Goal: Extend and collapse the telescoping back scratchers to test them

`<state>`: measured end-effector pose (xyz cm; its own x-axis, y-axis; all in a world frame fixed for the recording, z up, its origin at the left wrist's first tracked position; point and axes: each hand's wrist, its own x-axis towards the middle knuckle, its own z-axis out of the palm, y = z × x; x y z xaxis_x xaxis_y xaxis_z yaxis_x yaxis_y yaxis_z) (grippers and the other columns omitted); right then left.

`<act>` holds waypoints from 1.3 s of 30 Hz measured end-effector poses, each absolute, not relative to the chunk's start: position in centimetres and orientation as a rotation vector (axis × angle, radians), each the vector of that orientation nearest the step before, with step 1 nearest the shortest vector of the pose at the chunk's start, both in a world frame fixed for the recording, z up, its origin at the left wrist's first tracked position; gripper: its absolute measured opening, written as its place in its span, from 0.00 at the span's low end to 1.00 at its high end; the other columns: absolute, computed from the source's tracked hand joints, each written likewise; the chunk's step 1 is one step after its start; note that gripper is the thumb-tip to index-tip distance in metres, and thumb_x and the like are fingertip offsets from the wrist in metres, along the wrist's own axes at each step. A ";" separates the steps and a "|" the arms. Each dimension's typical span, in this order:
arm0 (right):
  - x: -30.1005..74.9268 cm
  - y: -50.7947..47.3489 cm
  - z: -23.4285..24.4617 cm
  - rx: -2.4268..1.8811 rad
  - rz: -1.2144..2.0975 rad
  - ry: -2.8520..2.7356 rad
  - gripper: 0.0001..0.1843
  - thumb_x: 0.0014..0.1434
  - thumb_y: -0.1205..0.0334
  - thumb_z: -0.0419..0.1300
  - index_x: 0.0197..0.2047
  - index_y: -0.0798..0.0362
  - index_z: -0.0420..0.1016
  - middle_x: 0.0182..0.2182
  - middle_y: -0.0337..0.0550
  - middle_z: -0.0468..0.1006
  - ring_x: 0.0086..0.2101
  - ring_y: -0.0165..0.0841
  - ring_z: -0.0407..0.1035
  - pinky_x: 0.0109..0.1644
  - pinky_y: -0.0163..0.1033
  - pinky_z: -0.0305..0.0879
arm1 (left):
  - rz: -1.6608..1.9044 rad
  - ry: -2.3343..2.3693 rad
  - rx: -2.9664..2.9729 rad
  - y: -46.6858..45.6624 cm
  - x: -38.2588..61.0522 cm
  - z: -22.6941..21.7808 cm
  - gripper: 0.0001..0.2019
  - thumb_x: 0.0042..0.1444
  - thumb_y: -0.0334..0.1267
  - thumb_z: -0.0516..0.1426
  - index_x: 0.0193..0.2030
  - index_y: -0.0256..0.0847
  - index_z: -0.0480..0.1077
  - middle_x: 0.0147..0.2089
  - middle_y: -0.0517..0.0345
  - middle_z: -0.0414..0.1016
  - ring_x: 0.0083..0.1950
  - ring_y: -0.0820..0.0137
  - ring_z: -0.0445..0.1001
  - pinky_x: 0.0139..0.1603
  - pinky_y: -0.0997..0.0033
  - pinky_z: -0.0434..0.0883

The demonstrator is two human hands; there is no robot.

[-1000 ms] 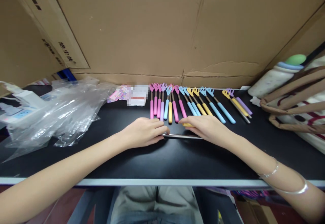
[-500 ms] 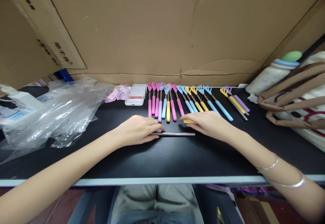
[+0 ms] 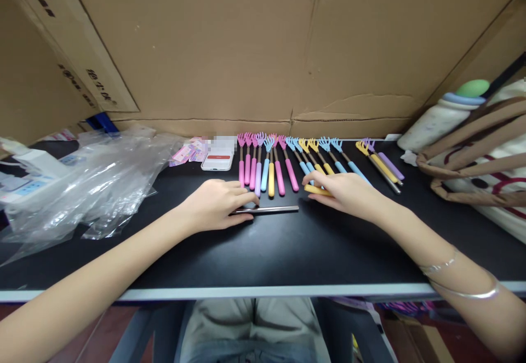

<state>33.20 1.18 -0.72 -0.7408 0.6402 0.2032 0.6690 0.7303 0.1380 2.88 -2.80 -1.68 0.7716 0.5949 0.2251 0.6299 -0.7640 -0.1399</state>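
Observation:
A row of several small back scratchers (image 3: 287, 160) with pink, blue, yellow and purple handles lies along the back of the black table (image 3: 263, 248). My left hand (image 3: 213, 205) rests on the table with its fingers closed on one end of a thin metal rod (image 3: 269, 209), which lies flat and points right. My right hand (image 3: 347, 193) sits to the right of the rod's free end, its fingers closed on a yellow handle (image 3: 317, 190). The rod's end and the yellow handle are apart.
Crumpled clear plastic bags (image 3: 90, 182) cover the left of the table, over a white box (image 3: 33, 165). A white phone (image 3: 217, 160) lies left of the row. A bottle (image 3: 444, 119) and a cloth bag (image 3: 480, 165) stand at the right. Cardboard (image 3: 263, 45) walls the back.
My right hand has slid off the rod and moved back and right with the yellow handle. My left hand has drawn the rod a little to the left.

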 end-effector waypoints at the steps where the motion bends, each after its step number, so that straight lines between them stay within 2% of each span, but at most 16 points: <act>1: 33.2 1.2 -0.7 -1.057 -0.294 -2.786 0.12 0.63 0.55 0.50 0.47 0.49 0.65 0.25 0.38 0.76 0.24 0.31 0.70 0.26 0.32 0.54 | -0.271 -0.978 -2.756 -2.9 3.2 -2.0 0.11 0.61 0.45 0.51 0.46 0.44 0.68 0.38 0.60 0.74 0.39 0.72 0.73 0.31 0.75 0.61; 7: 32.5 0.8 -0.9 -1.016 -0.181 -2.790 0.12 0.65 0.56 0.48 0.48 0.47 0.65 0.33 0.39 0.79 0.31 0.31 0.73 0.32 0.33 0.59 | -0.357 -1.002 -2.747 -3.4 4.8 -3.1 0.09 0.64 0.39 0.47 0.43 0.43 0.66 0.39 0.61 0.73 0.40 0.73 0.72 0.33 0.75 0.62; 10: 32.2 0.6 -1.0 -1.054 -0.094 -2.780 0.12 0.65 0.55 0.47 0.49 0.49 0.63 0.30 0.37 0.77 0.28 0.31 0.72 0.30 0.33 0.59 | -0.436 -0.992 -2.755 -3.4 4.9 -3.1 0.08 0.65 0.38 0.46 0.41 0.41 0.65 0.37 0.60 0.73 0.38 0.74 0.72 0.34 0.75 0.63; 13: 32.1 0.5 -1.0 -1.065 -0.141 -2.737 0.13 0.65 0.55 0.47 0.49 0.51 0.63 0.28 0.38 0.76 0.25 0.31 0.70 0.28 0.33 0.57 | -0.552 -0.982 -2.702 -3.2 4.6 -2.9 0.07 0.64 0.36 0.47 0.42 0.41 0.64 0.37 0.60 0.74 0.36 0.75 0.72 0.35 0.76 0.63; 17: 32.2 0.5 -0.8 -1.024 -0.296 -2.667 0.14 0.65 0.54 0.46 0.47 0.51 0.65 0.28 0.40 0.77 0.24 0.31 0.70 0.27 0.34 0.55 | -0.538 -0.934 -2.487 -3.2 4.2 -2.5 0.09 0.64 0.33 0.46 0.46 0.42 0.65 0.36 0.61 0.73 0.35 0.73 0.72 0.29 0.74 0.60; 20: 32.1 0.4 -0.6 -0.976 -0.337 -2.664 0.15 0.66 0.55 0.46 0.48 0.51 0.66 0.31 0.41 0.78 0.25 0.30 0.71 0.27 0.34 0.57 | -0.525 -0.983 -2.360 -3.3 4.0 -2.0 0.11 0.64 0.34 0.46 0.48 0.44 0.66 0.32 0.61 0.71 0.32 0.73 0.70 0.24 0.74 0.56; 23: 31.9 0.3 -0.8 -0.943 -0.338 -2.688 0.14 0.66 0.57 0.45 0.49 0.51 0.66 0.39 0.43 0.78 0.31 0.31 0.73 0.30 0.34 0.60 | -0.536 -1.056 -2.344 -3.4 3.9 -1.9 0.12 0.65 0.35 0.45 0.49 0.43 0.67 0.33 0.60 0.71 0.31 0.75 0.70 0.22 0.74 0.54; 29: 31.6 0.5 -1.4 -0.899 -0.259 -2.729 0.17 0.64 0.65 0.45 0.54 0.53 0.64 0.44 0.46 0.76 0.42 0.33 0.71 0.41 0.36 0.65 | -0.545 -1.073 -2.373 -3.3 3.9 -2.4 0.13 0.66 0.37 0.44 0.47 0.42 0.68 0.32 0.59 0.70 0.31 0.75 0.70 0.21 0.75 0.54; 31: 31.7 0.7 -1.0 -0.874 -0.264 -2.729 0.17 0.65 0.64 0.44 0.53 0.53 0.65 0.44 0.45 0.76 0.42 0.33 0.71 0.42 0.37 0.65 | -0.538 -1.067 -2.366 -3.3 4.0 -2.5 0.13 0.66 0.38 0.44 0.47 0.42 0.68 0.32 0.60 0.70 0.30 0.75 0.70 0.21 0.74 0.53; 35: 31.6 1.4 0.6 -0.844 -0.350 -2.746 0.18 0.67 0.61 0.43 0.54 0.50 0.67 0.43 0.42 0.78 0.39 0.32 0.73 0.38 0.35 0.64 | -0.481 -1.077 -2.377 -3.1 3.9 -2.5 0.12 0.65 0.38 0.45 0.49 0.44 0.68 0.33 0.61 0.71 0.29 0.75 0.70 0.21 0.74 0.53; 39: 30.8 1.8 0.9 -0.844 -0.390 -2.732 0.18 0.66 0.60 0.45 0.56 0.47 0.66 0.45 0.41 0.78 0.39 0.31 0.74 0.36 0.34 0.64 | -0.483 -1.121 -2.397 -3.0 3.8 -2.8 0.12 0.65 0.39 0.45 0.49 0.45 0.67 0.32 0.62 0.72 0.27 0.76 0.70 0.20 0.74 0.53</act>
<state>30.83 1.77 0.94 -0.7993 0.5106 0.3168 0.5789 0.7957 0.1782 3.80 -3.04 -2.80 0.6088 0.6270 0.4860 0.7839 -0.5696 -0.2472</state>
